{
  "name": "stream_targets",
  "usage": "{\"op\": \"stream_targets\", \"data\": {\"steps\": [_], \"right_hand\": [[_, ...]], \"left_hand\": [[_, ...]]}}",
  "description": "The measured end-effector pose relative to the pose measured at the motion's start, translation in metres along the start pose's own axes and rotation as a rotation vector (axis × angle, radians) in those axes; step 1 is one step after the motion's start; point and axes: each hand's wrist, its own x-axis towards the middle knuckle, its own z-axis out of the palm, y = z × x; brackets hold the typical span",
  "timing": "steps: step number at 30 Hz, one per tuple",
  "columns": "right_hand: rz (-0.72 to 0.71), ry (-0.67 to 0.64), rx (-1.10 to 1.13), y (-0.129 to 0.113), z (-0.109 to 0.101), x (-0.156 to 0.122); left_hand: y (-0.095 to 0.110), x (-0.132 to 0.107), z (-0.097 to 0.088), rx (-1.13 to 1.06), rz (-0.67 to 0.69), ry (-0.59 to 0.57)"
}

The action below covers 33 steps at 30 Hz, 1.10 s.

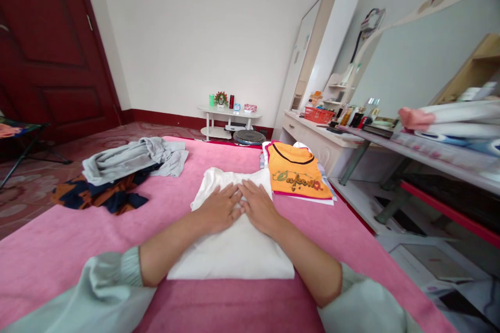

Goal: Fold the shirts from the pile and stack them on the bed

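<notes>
A white shirt [238, 257], folded into a flat panel, lies on the pink bedcover [164, 223] in front of me. My left hand [221, 208] rests palm down on its upper middle, fingers stretched out. Beside it, my right hand [258, 205] also presses flat on the cloth, and the fingertips of both hands meet. Neither hand grips anything. Just right of the white shirt, a folded orange shirt [292, 166] with printed lettering tops a stack of folded clothes.
Crumpled grey clothing [136, 158] lies over a navy and orange garment [101, 192] at the bed's left edge. A dressing table [308, 127] with a red basket [318, 114] and bottles stands right. A small white table [230, 113] is by the far wall.
</notes>
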Motion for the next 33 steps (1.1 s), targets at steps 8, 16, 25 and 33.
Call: {"op": "stream_targets", "data": {"steps": [8, 16, 25, 33], "right_hand": [[0.116, -0.067, -0.225, 0.033, 0.026, 0.039], [0.159, -0.104, -0.243, 0.026, 0.023, 0.031], [0.233, -0.251, -0.162, 0.012, 0.008, -0.007], [0.265, -0.224, -0.160, 0.004, 0.007, -0.015]], "left_hand": [[-0.053, 0.043, 0.006, 0.035, -0.090, 0.015], [-0.086, 0.038, 0.019, 0.070, -0.395, 0.123], [-0.092, -0.010, 0.012, 0.048, -0.514, 0.165], [-0.083, -0.021, 0.001, -0.046, -0.559, 0.370]]}}
